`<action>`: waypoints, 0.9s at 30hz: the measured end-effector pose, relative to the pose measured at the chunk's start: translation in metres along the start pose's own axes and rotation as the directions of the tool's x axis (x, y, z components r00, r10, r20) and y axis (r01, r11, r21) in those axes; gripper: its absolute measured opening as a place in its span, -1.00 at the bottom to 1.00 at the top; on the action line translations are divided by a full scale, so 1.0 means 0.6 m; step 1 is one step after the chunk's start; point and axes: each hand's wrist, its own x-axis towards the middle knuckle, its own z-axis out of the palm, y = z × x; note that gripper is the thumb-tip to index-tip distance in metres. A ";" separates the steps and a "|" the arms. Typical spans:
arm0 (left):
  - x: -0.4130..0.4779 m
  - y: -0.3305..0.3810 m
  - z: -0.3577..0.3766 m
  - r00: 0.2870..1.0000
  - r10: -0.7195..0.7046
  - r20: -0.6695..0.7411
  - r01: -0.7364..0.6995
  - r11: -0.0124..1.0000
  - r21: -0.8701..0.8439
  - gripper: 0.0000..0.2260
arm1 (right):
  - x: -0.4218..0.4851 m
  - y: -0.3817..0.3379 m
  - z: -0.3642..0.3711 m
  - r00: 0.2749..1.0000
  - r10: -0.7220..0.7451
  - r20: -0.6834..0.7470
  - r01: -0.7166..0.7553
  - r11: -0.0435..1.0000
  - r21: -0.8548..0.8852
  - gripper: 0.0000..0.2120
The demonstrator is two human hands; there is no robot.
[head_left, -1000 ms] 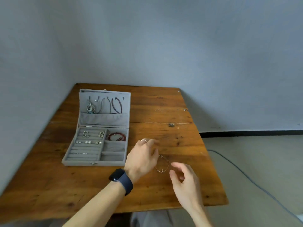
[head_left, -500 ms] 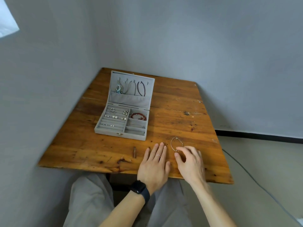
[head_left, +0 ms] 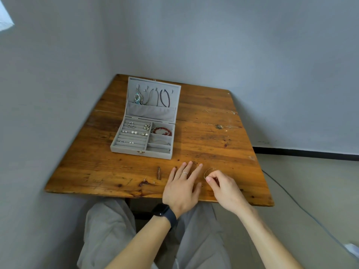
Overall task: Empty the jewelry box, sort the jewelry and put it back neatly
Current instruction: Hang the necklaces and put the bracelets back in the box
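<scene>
On the left half of the wooden surface a grey jewelry box stands open, its lid raised at the far side. Necklaces and a blue-and-silver pendant hang inside the lid above a fabric pocket. In the tray, small earrings sit among the padded rows on the left. A red bead bracelet lies in the far right compartment, and the compartments nearer the person are hard to read. Nearer the front edge and right of the box, the left hand lies flat, palm down, fingers straight and slightly spread. It grips nothing. It has a thin ring on one finger and a dark watch on the wrist. Just beside its fingertips, to the right, a thin wire bracelet rests on the wood, well apart from the box. The right hand has its fingers curled, with thumb and forefinger pinching the near side of that bracelet. Most of the loop shows beyond the fingertips.
</scene>
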 end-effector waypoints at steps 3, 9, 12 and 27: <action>0.004 -0.006 -0.013 1.000 0.012 0.023 -0.008 0.989 -0.148 -0.65 | -0.010 -0.005 -0.011 0.996 0.086 0.028 -0.090 0.958 0.272 -0.90; 0.023 -0.004 -0.053 0.995 -0.072 0.074 0.102 0.817 -0.568 -0.86 | -0.029 -0.014 -0.040 0.998 0.048 0.040 -0.062 0.846 0.530 -0.90; 0.047 0.009 -0.075 0.986 -0.049 0.158 0.135 0.791 -0.596 -0.87 | -0.023 -0.014 -0.058 0.998 0.033 -0.057 -0.012 0.941 0.337 -0.89; 0.349 0.073 -0.065 0.975 0.221 -0.028 -0.221 0.975 -0.011 -0.76 | 0.212 0.040 -0.211 0.909 -0.092 -0.406 0.030 0.987 -0.156 -0.92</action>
